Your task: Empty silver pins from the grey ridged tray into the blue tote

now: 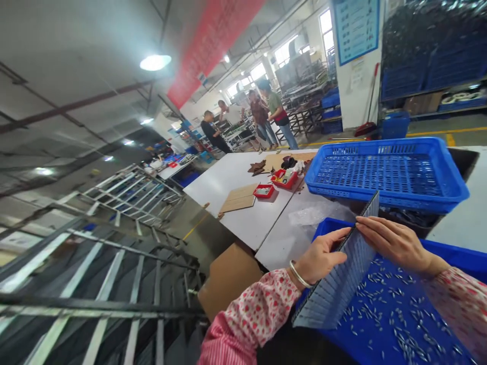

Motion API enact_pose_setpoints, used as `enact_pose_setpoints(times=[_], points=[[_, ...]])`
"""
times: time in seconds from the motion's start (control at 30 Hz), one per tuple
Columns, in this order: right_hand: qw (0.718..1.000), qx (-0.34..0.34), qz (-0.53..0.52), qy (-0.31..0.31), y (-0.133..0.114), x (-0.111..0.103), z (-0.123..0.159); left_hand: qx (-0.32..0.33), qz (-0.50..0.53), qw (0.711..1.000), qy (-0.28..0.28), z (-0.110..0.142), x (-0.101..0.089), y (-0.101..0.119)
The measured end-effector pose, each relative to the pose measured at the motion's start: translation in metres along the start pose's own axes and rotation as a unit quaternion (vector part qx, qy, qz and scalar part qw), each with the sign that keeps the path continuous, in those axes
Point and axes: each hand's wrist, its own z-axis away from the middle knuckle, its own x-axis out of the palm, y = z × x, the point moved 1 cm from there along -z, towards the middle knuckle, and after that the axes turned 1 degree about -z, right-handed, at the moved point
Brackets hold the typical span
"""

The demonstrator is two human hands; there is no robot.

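My left hand and my right hand both grip a grey ribbed slotted tray, tilted on its edge over a blue bin. The left thumb and fingers clamp its near side; the right fingers lie along its upper edge. Several small silvery metal pins are scattered on the floor of the blue bin. My sleeves are pink with a floral print, and a bracelet sits on my left wrist.
A second blue perforated crate stands behind the bin on a white table. Red trays, cardboard sheets and a cardboard box lie nearby. Metal racks fill the left. Several people stand far back.
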Motion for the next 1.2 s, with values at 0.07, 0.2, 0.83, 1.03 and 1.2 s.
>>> enact_pose_setpoints(times=[0.07,0.2,0.83,1.03,1.2], points=[[1.0,-0.021,0.013,0.003,0.0,-0.003,-0.003,0.004,-0.003,1.0,-0.004,0.0,-0.001,-0.002],[0.999,-0.041,0.035,0.004,-0.001,-0.008,-0.012,0.022,-0.019,1.0,-0.009,0.001,-0.002,-0.003],[0.998,-0.049,0.034,-0.018,0.002,-0.013,-0.021,0.005,-0.043,0.999,-0.003,-0.002,-0.003,0.003],[0.999,-0.023,0.023,-0.012,0.002,-0.012,-0.022,-0.008,-0.044,0.999,0.0,-0.002,-0.003,0.005],[0.999,-0.025,0.041,-0.001,0.001,-0.011,-0.025,0.006,-0.047,0.999,-0.013,-0.004,-0.004,0.003]])
